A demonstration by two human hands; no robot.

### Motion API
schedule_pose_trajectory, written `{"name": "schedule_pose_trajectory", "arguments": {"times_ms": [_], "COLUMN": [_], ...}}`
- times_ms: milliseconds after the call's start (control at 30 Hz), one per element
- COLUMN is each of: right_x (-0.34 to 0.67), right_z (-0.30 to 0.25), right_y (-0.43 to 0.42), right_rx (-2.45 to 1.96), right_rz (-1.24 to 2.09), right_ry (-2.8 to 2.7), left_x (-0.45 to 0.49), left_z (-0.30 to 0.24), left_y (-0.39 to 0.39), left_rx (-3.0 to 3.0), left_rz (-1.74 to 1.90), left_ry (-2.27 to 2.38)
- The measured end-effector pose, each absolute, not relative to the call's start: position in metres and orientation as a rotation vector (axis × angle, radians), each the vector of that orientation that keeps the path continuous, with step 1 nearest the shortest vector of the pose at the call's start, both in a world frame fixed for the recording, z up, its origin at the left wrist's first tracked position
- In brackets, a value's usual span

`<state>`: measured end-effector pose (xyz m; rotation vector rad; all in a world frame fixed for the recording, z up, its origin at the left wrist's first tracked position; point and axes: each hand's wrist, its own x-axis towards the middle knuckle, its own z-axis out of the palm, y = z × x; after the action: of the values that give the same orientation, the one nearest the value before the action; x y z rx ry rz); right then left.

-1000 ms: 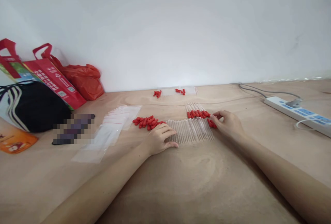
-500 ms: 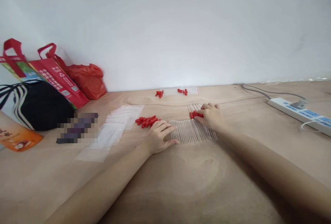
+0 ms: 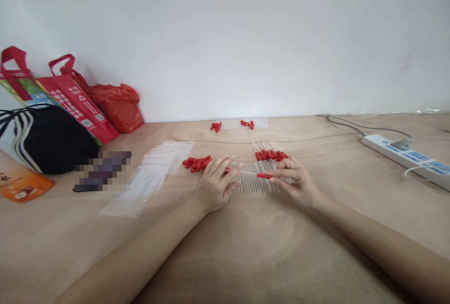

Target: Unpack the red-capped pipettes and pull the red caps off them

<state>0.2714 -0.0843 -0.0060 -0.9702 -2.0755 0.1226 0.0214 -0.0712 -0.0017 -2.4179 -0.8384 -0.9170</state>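
With thumb and fingers, my right hand [image 3: 295, 180] pinches the red rubber bulb of a glass dropper [image 3: 264, 176], its clear tube pointing left. My left hand [image 3: 216, 184] is curled at the tube's other end, and a bit of red rubber bulb [image 3: 227, 170] shows at its fingers. Whether the left fingertips touch the tube, I cannot tell. Beneath both hands lies a row of bare glass tubes [image 3: 255, 187]. Loose red bulbs [image 3: 193, 163] are heaped beside my left hand. Beyond the row, finished-looking droppers [image 3: 270, 155] lie side by side, bulbs toward me.
Clear plastic zip bags [image 3: 151, 173] lie left of the bulbs, near a blurred-out dark object [image 3: 103, 173]. Farther left stand a black drawstring bag [image 3: 59, 140] and red bags [image 3: 116, 107]. A power strip [image 3: 408, 154] with cables is at right. More red bulbs [image 3: 216, 127] lie by the wall.
My right hand has left the far row of droppers and come nearer, now pinching one dropper by its bulb. My left hand has curled in, with red showing at its fingers.
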Motion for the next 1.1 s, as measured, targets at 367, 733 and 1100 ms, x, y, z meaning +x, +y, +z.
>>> {"name": "schedule_pose_trajectory", "arguments": {"times_ms": [367, 733, 1100], "right_x": [0.246, 0.245, 0.289], "right_z": [-0.014, -0.018, -0.017], "right_y": [-0.103, -0.113, -0.080], "right_rx": [-0.960, -0.885, -1.278], "right_rz": [-0.090, -0.273, -0.112], "right_ry": [-2.142, -2.146, -1.898], "left_x": [0.030, 0.027, 0.014], "left_z": [-0.006, -0.003, -0.012], "left_y": [-0.076, -0.082, -0.071], "left_rx": [-2.478, -2.497, -2.534], "left_rz": [-0.945, -0.917, -1.053], "left_ry": [-0.671, -0.645, -0.970]}}
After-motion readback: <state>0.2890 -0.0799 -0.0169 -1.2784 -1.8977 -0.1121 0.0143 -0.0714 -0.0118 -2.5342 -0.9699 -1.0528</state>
